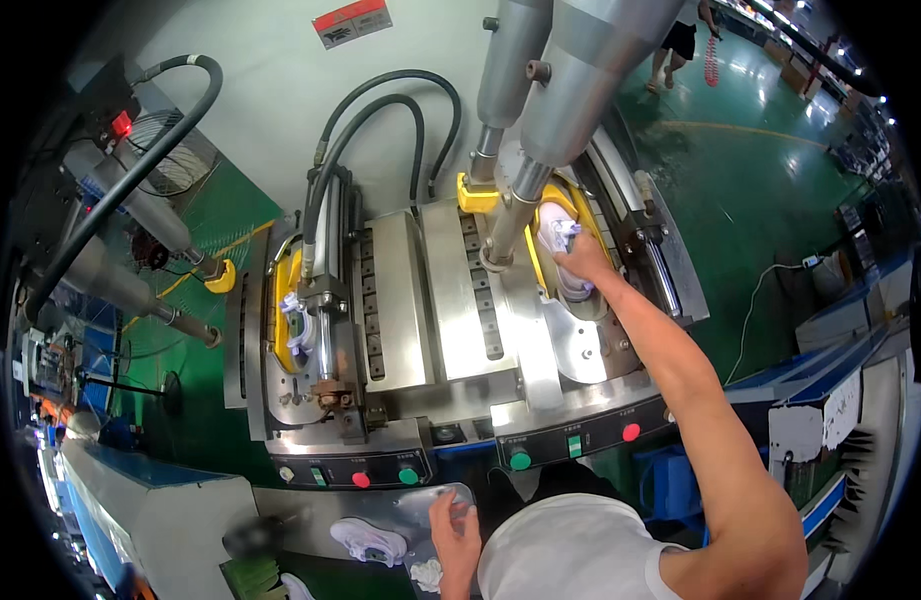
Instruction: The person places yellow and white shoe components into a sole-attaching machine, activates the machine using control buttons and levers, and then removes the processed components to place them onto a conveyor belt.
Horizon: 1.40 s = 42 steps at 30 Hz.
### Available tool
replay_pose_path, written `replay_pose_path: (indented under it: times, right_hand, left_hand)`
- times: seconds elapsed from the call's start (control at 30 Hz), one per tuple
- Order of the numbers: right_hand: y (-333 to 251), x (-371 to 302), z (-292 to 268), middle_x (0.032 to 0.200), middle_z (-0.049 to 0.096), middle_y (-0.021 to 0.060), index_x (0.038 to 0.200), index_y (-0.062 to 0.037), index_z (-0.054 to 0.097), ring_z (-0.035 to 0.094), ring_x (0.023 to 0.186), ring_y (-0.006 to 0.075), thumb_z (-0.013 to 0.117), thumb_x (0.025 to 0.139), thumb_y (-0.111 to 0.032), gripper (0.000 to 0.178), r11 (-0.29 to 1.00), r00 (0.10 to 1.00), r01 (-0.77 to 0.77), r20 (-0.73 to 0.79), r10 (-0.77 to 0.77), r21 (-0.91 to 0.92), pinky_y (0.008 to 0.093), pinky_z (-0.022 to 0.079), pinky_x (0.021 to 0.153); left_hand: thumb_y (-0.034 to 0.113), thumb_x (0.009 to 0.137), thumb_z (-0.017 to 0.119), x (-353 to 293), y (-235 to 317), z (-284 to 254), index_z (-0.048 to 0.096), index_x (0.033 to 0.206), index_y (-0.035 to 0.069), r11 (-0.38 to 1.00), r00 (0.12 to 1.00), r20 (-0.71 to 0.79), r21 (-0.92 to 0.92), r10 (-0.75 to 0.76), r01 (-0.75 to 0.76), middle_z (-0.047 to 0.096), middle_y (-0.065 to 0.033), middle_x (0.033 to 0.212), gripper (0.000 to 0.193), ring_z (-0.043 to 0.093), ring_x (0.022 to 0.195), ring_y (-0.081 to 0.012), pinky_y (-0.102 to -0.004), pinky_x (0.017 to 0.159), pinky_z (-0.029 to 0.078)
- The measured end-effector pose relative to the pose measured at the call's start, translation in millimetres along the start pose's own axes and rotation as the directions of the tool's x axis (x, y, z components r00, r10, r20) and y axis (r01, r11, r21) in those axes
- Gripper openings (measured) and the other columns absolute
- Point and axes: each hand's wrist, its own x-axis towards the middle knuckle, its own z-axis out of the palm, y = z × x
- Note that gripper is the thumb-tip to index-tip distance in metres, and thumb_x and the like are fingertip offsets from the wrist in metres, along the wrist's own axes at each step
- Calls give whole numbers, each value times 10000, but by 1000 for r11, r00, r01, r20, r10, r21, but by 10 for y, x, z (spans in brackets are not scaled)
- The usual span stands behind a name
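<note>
My right hand [585,259] reaches to the right-hand press station and closes on a white and lilac sports shoe [557,230]. That shoe lies lengthwise between yellow pads [586,213], above a metal plate. Down by my body, my left hand [455,530] hovers over the edge of a grey worktop [325,508], its fingers loosely bent and apart, with nothing seen in them. To its left, another white and lilac shoe [368,541] rests on the worktop. A crumpled white piece [427,575] lies beside my left wrist. A further shoe [298,328] sits in the left-hand station, partly hidden by the machine.
Thick metal cylinders [600,75] come down over the right station. Black hoses [405,85] arch behind the machine. Green and red buttons [521,460] line its front panel. A dark blurred round object [252,538] stands at the worktop's left. Someone's legs [670,60] show far right.
</note>
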Motion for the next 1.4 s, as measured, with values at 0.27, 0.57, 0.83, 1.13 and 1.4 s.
replay_pose_path:
  times: [0.27,0.57,0.83,1.13,1.4]
  right_hand:
    - [63,-25,-145,1250,568,326,1256,141,480,577,1171,409,813,688,-358,827,974,975,-222,20,221,50,403,456,1009]
    - [883,301,428,1019,677,296,1064,98,654,669,988,394,776,719,-477,681,989,995,96,-2,-97,-114,454,520,820]
    - [975,830,242,1240,624,224,1312,38,544,596,1159,327,791,749,-417,765,994,987,111,117,-109,-16,394,430,992]
    - [-1063,-2231,-382,1450,463,203,1400,31,460,479,1312,286,594,965,-106,476,767,897,434,-304,-321,472,382,356,1107]
    - [-1750,-4682,404,1440,459,238,1337,43,485,430,1349,386,684,871,-174,551,857,705,404,488,-514,320,398,371,1118]
  left_hand:
    - [-5,848,668,-18,-201,97,532,1282,-7,985,985,28,47,-169,167,513,-166,1263,455,634,957,-218,-295,724,541]
    - [30,909,646,-85,-417,167,538,1279,6,983,983,7,-22,-182,182,538,-148,1200,386,634,930,-201,-281,731,535]
    - [46,907,638,-739,-952,298,535,1267,-10,954,923,-242,-56,-300,295,540,-163,1212,379,649,939,-252,-325,712,544]
    - [59,881,669,-2066,-2016,-370,558,1231,19,925,736,-588,-56,-336,377,621,-151,1100,369,655,929,-230,-323,706,547]
    - [70,763,748,-2216,-2715,-1061,485,1335,29,862,836,-429,213,-342,461,484,-222,1272,631,447,1205,-421,-488,1055,357]
